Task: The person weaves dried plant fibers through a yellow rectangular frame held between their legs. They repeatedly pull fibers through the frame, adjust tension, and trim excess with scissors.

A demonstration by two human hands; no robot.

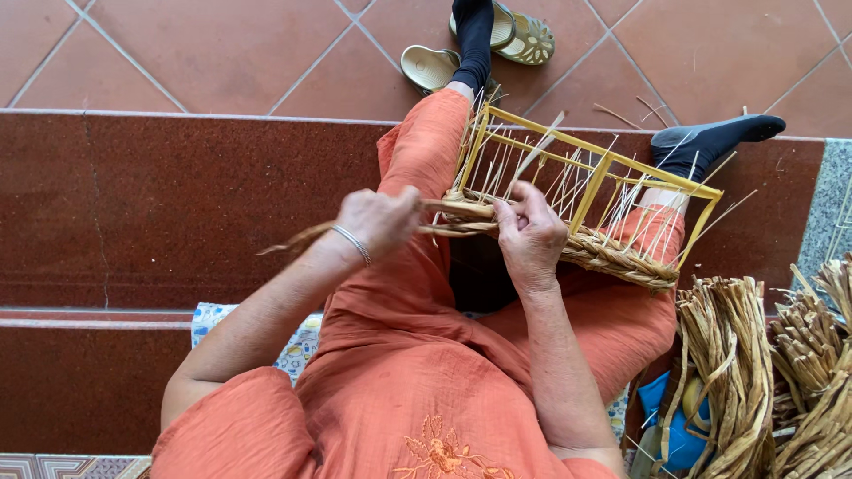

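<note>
A half-woven basket on a yellow frame (pixel 593 174) rests across my knees, thin pale stakes standing up inside it and a braided straw band (pixel 612 253) along its near edge. My left hand (pixel 380 220), with a silver bracelet at the wrist, is closed on a twisted straw strand (pixel 297 239) that trails out to the left. My right hand (pixel 531 232) grips the woven edge of the basket at its left corner, fingers curled over the braid. I sit on a dark red stone step in orange clothes and dark socks.
Bundles of dried straw (pixel 728 355) lie at my right, with more bundles (pixel 821 372) beyond and a blue and yellow object (pixel 679 417) beneath them. A pair of sandals (pixel 524 35) lies on the terracotta tiles ahead. A patterned cushion (pixel 213 319) is under me.
</note>
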